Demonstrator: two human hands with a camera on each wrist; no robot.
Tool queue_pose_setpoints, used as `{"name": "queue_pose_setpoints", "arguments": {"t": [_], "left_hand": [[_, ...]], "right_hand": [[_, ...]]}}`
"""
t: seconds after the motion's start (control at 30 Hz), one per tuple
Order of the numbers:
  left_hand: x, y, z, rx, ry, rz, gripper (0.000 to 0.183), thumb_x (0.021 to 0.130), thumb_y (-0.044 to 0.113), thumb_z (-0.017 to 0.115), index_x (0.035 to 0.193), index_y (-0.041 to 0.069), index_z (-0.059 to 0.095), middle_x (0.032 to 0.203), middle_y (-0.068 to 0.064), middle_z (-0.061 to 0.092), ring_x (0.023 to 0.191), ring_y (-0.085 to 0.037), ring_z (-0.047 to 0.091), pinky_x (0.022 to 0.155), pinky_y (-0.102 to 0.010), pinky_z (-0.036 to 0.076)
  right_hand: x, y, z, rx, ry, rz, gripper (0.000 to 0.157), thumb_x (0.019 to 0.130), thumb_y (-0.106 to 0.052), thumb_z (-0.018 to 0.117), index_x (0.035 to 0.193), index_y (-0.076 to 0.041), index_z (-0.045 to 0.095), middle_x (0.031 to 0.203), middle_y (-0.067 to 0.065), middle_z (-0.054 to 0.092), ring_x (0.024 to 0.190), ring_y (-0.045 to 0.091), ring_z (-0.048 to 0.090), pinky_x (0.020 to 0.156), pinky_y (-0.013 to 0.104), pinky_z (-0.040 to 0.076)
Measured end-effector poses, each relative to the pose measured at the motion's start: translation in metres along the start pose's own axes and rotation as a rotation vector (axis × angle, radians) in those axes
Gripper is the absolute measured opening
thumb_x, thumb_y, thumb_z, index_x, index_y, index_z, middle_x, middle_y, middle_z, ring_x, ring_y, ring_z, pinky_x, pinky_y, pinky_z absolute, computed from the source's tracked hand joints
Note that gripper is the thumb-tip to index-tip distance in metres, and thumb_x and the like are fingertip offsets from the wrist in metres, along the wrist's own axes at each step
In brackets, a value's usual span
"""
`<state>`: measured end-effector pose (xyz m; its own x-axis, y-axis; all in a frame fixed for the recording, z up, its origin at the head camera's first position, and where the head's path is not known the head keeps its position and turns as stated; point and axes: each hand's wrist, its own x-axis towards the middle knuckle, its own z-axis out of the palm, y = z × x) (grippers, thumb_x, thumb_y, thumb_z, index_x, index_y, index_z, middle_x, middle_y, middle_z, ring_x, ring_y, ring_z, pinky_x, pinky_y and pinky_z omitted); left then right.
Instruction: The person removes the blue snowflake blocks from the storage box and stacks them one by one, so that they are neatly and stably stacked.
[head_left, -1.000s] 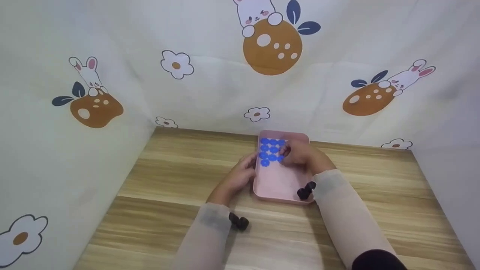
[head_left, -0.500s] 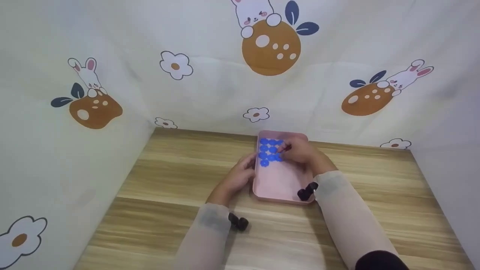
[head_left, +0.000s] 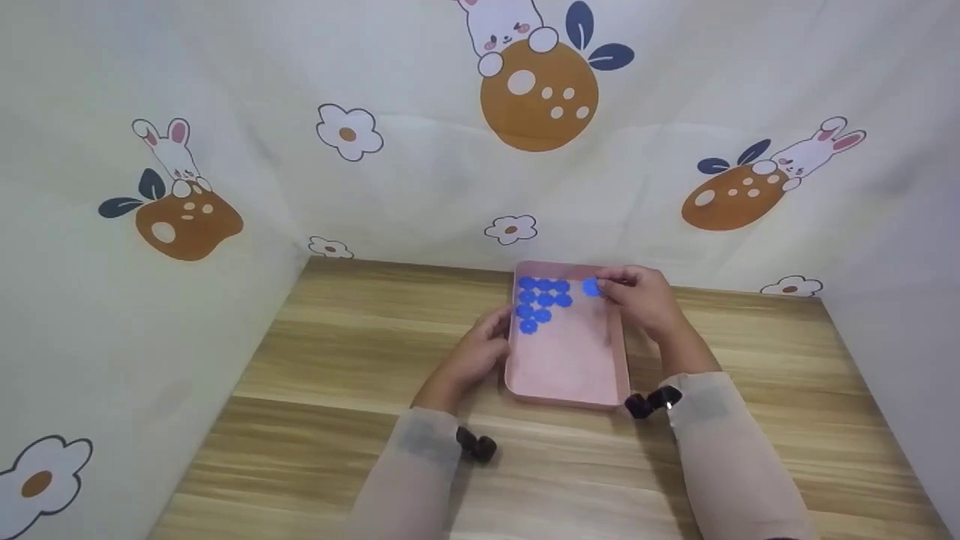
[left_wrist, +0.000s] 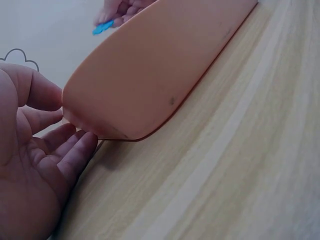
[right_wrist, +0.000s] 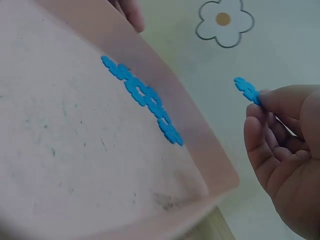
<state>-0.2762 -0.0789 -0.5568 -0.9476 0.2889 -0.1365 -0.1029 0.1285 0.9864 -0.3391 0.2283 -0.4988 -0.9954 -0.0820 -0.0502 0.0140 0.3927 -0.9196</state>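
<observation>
My right hand pinches a blue snowflake disc between thumb and fingertips, over the back right part of the pink tray. In the right wrist view, the notched edge of this disc shows beyond the fingertips. Several matching blue discs lie flat in rows in the tray's back left part. My left hand rests against the outside of the tray's left wall. The left wrist view shows its fingertips touching the tray's wall near a rounded corner.
The tray stands on a wood-grain table, its back end close to the wall. Pale cloth printed with rabbits, oranges and flowers surrounds the table at the back and sides. A small black wrist camera sits by the right sleeve.
My right hand has lifted a blue disc from the right end of the third row and carried it right and toward the back. The left hand stays at the tray's side.
</observation>
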Motion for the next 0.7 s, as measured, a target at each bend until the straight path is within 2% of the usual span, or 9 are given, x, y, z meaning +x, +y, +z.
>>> {"name": "queue_pose_setpoints", "arguments": {"t": [0.13, 0.3, 0.47, 0.7], "left_hand": [[0.0, 0.0, 0.0, 0.02, 0.0, -0.003, 0.078, 0.093, 0.003, 0.055, 0.168, 0.015, 0.036, 0.175, -0.008, 0.037, 0.165, -0.028, 0.032, 0.137, -0.047, 0.025], [0.0, 0.0, 0.0, 0.014, -0.005, 0.008, 0.079, 0.092, 0.003, 0.055, 0.168, 0.013, 0.036, 0.175, -0.008, 0.036, 0.165, -0.028, 0.031, 0.137, -0.047, 0.026], [-0.001, 0.0, 0.0, -0.004, -0.019, 0.049, 0.08, 0.09, 0.0, 0.053, 0.167, 0.008, 0.035, 0.175, -0.012, 0.036, 0.165, -0.029, 0.03, 0.137, -0.046, 0.026], [-0.002, 0.001, 0.0, -0.015, -0.013, 0.027, 0.079, 0.091, 0.0, 0.052, 0.168, 0.01, 0.035, 0.176, -0.011, 0.035, 0.166, -0.029, 0.029, 0.137, -0.048, 0.025]], "right_hand": [[-0.013, 0.011, -0.016, 0.102, 0.061, 0.02, 0.035, 0.102, -0.024, 0.073, 0.128, -0.001, 0.075, 0.11, 0.002, 0.077, 0.1, 0.014, 0.077, 0.095, 0.033, 0.067], [-0.024, 0.023, -0.033, 0.144, 0.093, 0.038, 0.04, 0.102, -0.022, 0.072, 0.131, 0.006, 0.071, 0.1, -0.008, 0.076, 0.095, 0.01, 0.076, 0.091, 0.027, 0.066], [-0.028, 0.035, -0.043, 0.134, 0.11, 0.067, 0.041, 0.102, -0.027, 0.072, 0.131, 0.003, 0.071, 0.099, -0.009, 0.075, 0.092, 0.006, 0.071, 0.091, 0.024, 0.065], [-0.032, 0.053, -0.054, 0.205, 0.134, 0.111, 0.04, 0.102, -0.024, 0.072, 0.13, 0.004, 0.069, 0.101, -0.01, 0.073, 0.097, 0.01, 0.072, 0.091, 0.025, 0.064]]}}
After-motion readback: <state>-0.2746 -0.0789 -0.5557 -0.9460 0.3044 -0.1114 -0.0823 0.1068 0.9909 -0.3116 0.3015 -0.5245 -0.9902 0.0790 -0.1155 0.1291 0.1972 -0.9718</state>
